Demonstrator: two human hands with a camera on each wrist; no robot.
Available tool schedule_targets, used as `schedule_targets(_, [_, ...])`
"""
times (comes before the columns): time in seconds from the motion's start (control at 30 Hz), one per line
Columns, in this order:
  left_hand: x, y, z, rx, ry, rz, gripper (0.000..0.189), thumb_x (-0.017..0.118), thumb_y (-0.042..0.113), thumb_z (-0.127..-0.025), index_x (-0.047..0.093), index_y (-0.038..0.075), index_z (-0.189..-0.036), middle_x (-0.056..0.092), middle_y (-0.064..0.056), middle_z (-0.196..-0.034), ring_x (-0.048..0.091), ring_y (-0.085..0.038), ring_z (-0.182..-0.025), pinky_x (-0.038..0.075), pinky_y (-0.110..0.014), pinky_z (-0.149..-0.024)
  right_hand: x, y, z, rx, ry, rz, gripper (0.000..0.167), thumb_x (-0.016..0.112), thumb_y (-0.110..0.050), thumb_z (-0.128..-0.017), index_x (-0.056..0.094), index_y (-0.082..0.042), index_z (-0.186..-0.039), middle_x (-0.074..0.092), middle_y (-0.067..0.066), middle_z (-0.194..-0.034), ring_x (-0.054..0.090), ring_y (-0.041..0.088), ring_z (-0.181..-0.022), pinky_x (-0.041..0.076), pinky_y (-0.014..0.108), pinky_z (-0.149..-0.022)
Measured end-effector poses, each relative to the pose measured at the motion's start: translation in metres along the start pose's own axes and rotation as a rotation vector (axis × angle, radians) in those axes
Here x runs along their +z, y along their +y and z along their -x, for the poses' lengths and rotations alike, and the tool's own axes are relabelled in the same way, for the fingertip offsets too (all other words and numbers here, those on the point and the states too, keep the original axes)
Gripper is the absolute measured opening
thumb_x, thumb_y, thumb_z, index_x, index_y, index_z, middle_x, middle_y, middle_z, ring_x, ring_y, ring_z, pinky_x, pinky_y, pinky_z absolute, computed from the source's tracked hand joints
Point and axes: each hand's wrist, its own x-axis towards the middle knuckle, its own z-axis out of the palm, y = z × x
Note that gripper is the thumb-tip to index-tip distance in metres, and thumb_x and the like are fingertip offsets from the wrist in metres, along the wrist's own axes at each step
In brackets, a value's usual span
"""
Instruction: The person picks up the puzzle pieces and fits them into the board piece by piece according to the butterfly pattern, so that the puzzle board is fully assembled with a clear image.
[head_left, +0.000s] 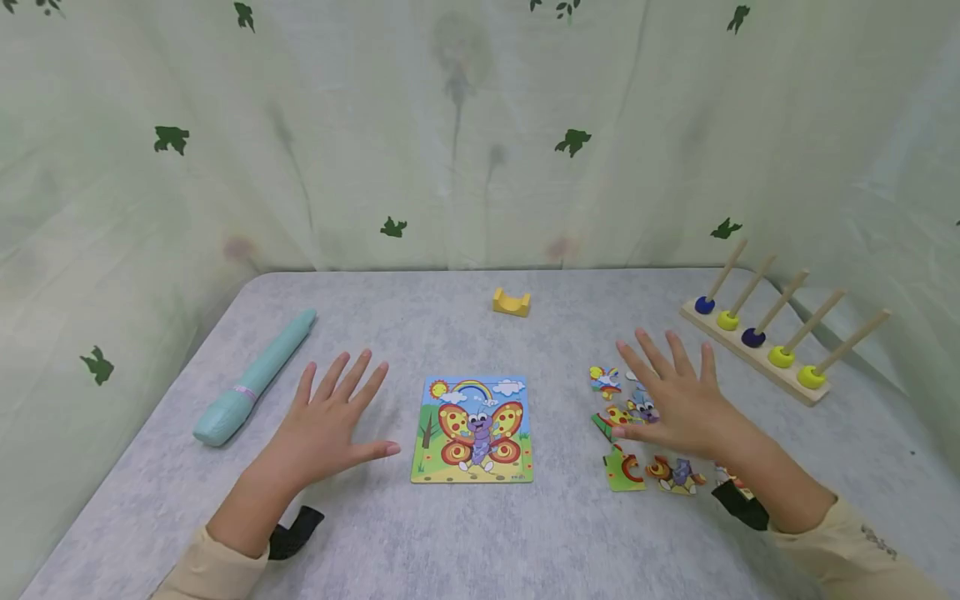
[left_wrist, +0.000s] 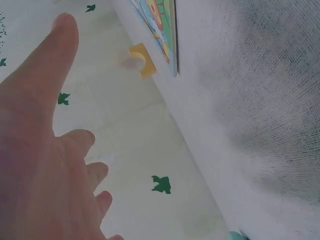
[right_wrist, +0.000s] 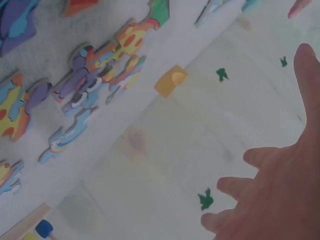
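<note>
My left hand (head_left: 324,429) is held above the table with its fingers spread and nothing in it. To its right lies a square butterfly picture board (head_left: 472,429), whose edge also shows in the left wrist view. On the other side, my right hand (head_left: 686,408) hovers with straight, spread fingers over loose puzzle pieces (head_left: 624,471), holding none. Part of the pieces is hidden beneath that hand in the head view. The right wrist view shows several of these colourful pieces (right_wrist: 131,41) lying apart and close together on the table.
A teal tapered object (head_left: 255,379) lies at the left. Near the back edge sits a yellow notched block (head_left: 512,303). At the right stands a wooden peg rack (head_left: 757,346) with blue and yellow beads. A pale curtain (head_left: 480,150) hangs behind the grey table (head_left: 360,533).
</note>
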Motion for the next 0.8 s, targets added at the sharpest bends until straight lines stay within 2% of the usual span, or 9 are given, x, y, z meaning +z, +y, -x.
schedule_targets(0.2, [0.005,-0.005,0.0,0.043,0.044,0.035,0.099,0.045,0.073,-0.073,0.015,0.013,-0.145,0.008,-0.012,-0.149,0.007,-0.035,-0.133,0.003,-0.055,-0.102,-0.004,0.007,-0.009,-0.081,0.12,-0.047,0.104,0.058,-0.064,-0.072,0.002,-0.018,-0.146,0.002,0.014,-0.149,-0.003,0.043,-0.131,-0.01,0.061,-0.096])
schedule_targets(0.37, [0.014,-0.008,-0.002,0.076,0.106,0.144,0.101,0.053,0.068,-0.073,0.008,0.015,-0.146,0.006,-0.011,-0.149,0.008,-0.035,-0.133,0.007,-0.054,-0.102,-0.006,0.014,-0.021,-0.138,0.204,-0.209,0.103,0.069,-0.048,-0.072,0.006,-0.014,-0.146,0.008,0.015,-0.148,0.001,0.038,-0.132,-0.002,0.059,-0.1])
schedule_targets(0.47, [0.021,-0.006,-0.003,0.082,0.124,0.27,0.104,0.06,0.063,-0.072,0.005,0.017,-0.146,0.003,-0.009,-0.15,0.006,-0.033,-0.133,0.011,-0.055,-0.101,-0.004,0.016,-0.028,-0.107,0.191,-0.355,0.101,0.071,-0.042,-0.073,0.007,-0.014,-0.146,0.007,0.013,-0.148,0.003,0.035,-0.133,0.008,0.06,-0.099])
schedule_targets(0.6, [0.029,0.001,-0.005,0.067,0.105,0.445,0.108,0.069,0.055,-0.069,0.001,0.019,-0.146,0.001,-0.005,-0.15,0.004,-0.029,-0.134,0.015,-0.055,-0.1,0.004,0.017,-0.035,-0.016,0.146,-0.533,0.1,0.071,-0.04,-0.073,0.006,-0.019,-0.146,0.007,0.01,-0.149,0.007,0.033,-0.133,0.018,0.06,-0.097])
schedule_targets(0.7, [0.034,0.007,-0.006,0.057,0.089,0.542,0.11,0.073,0.048,-0.069,0.0,0.019,-0.146,0.001,-0.006,-0.15,0.004,-0.027,-0.134,0.017,-0.056,-0.1,0.012,0.018,-0.039,0.036,0.122,-0.61,0.1,0.072,-0.037,-0.072,0.007,-0.021,-0.146,0.009,0.011,-0.148,0.01,0.034,-0.132,0.019,0.06,-0.097])
schedule_targets(0.8, [0.038,0.01,-0.007,0.042,0.072,0.598,0.112,0.074,0.046,-0.068,-0.002,0.019,-0.145,0.0,-0.007,-0.15,0.004,-0.027,-0.134,0.017,-0.055,-0.1,0.019,0.021,-0.041,0.07,0.106,-0.66,0.097,0.074,-0.031,-0.073,0.01,-0.019,-0.146,0.013,0.013,-0.147,0.012,0.035,-0.132,0.02,0.06,-0.096])
